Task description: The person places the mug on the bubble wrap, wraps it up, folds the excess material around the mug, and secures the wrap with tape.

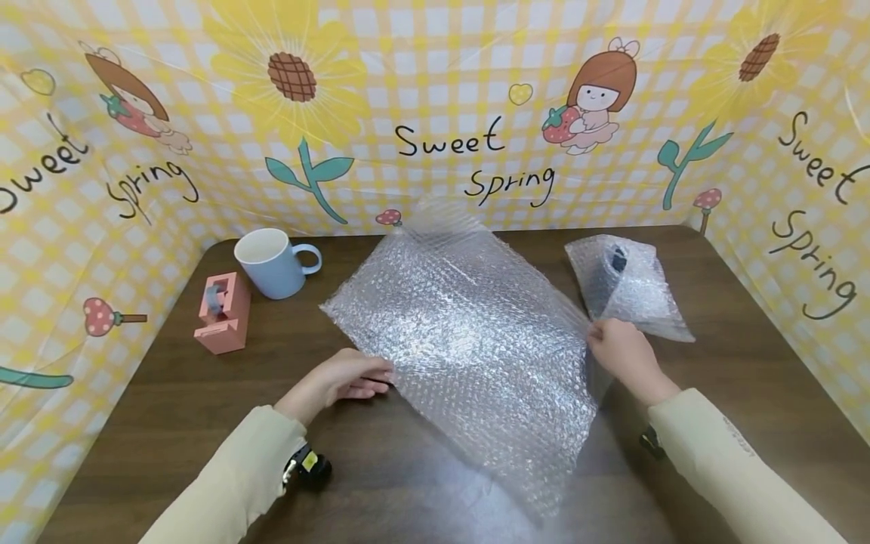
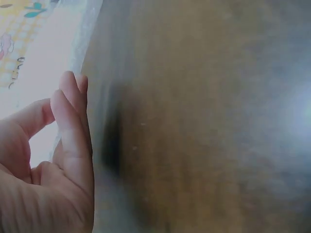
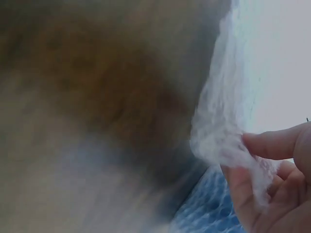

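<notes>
A large sheet of clear bubble wrap spreads between both hands over the middle of the table, one corner rising towards the backdrop. My left hand pinches its left edge between thumb and fingertips, the other fingers stretched out. On the opposite side, my right hand grips the sheet's right edge. Up close in the right wrist view, gathered bubble wrap is pinched between the thumb and curled fingers. In the left wrist view, the thumb meets the fingers at the sheet's bright edge.
A light blue mug stands at the back left, handle to the right. Beside it is a pink tape dispenser with a roll. At the back right lies a bubble-wrapped bundle around something dark. A patterned cloth encloses the wooden table.
</notes>
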Tool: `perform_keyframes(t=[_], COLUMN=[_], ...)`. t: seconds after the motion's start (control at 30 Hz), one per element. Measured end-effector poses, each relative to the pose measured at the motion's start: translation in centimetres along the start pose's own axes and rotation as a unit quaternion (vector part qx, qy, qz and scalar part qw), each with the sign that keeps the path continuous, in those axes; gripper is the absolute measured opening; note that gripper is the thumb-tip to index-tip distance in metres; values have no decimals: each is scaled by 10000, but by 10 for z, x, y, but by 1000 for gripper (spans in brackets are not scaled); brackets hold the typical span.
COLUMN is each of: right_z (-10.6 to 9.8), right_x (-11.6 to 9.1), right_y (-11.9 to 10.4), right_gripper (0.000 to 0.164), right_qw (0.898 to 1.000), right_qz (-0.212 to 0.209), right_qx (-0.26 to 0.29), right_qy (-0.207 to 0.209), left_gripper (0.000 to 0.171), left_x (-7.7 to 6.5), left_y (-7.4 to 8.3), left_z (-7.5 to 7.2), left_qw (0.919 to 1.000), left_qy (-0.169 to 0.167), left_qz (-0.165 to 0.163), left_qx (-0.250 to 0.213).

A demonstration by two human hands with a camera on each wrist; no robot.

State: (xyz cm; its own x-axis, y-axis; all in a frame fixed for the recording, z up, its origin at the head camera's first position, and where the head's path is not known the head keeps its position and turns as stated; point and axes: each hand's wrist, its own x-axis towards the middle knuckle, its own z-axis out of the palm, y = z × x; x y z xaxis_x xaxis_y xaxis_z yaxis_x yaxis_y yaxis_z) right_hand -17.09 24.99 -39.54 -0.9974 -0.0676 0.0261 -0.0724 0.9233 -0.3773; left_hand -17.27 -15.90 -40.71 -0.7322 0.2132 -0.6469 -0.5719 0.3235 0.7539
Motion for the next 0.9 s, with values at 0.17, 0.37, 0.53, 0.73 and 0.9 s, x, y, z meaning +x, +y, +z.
perform_keyframes(t=[0.17, 0.37, 0.53, 0.73, 0.9], right_z=[4, 10, 9, 3, -1], right_x=[12, 17, 12, -2, -20], right_y=[-11, -11, -6, -4, -7], right_gripper=[32, 15, 21, 39, 38], right_qw=[9997, 9994, 9998, 9954, 9855], right_qz=[-46, -60, -173, -522, -798], right_qx=[-227, -329, -25, 310, 429], right_qy=[101, 10, 121, 747, 1436], left_gripper=[33, 36, 47, 47, 38], left_x=[-7, -9, -11, -17, -16], left_y=[-8, -14, -13, 1, 25], left_z=[-2, -6, -12, -25, -42], left_qw=[9999, 9990, 9932, 9747, 9738], left_qy=[-146, -407, -895, -1835, -1271], left_qz=[-59, -75, -210, 279, 1715], left_qx=[-13, 175, 710, 1242, 786])
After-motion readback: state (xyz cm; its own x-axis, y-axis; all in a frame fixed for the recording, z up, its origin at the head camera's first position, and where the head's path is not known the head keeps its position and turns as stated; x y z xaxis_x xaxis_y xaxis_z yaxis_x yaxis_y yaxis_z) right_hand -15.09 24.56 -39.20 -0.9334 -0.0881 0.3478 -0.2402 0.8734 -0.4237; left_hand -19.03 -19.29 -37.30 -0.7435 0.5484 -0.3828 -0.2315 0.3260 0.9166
